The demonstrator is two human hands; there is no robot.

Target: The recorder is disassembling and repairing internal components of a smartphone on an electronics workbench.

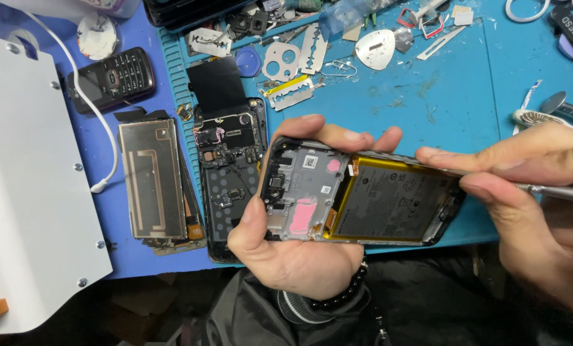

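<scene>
My left hand (293, 250) grips an opened smartphone (363, 192) from below, fingers wrapped over its top edge. Its back is off, showing a grey shield plate with pink patches on the left and a dark battery framed in yellow on the right. My right hand (530, 192) pinches a thin metal tool (559, 191) whose tip sits at the phone's right end, by the battery's corner. A dark beaded bracelet (344, 295) circles my left wrist.
On the blue mat (440, 96) lie a second stripped phone body (228, 179), a copper-coloured panel (153, 179), a black keypad phone (113, 78), metal shields, razor blades and picks. A white metal housing (23, 192) fills the left side. A white cable (87, 96) runs across.
</scene>
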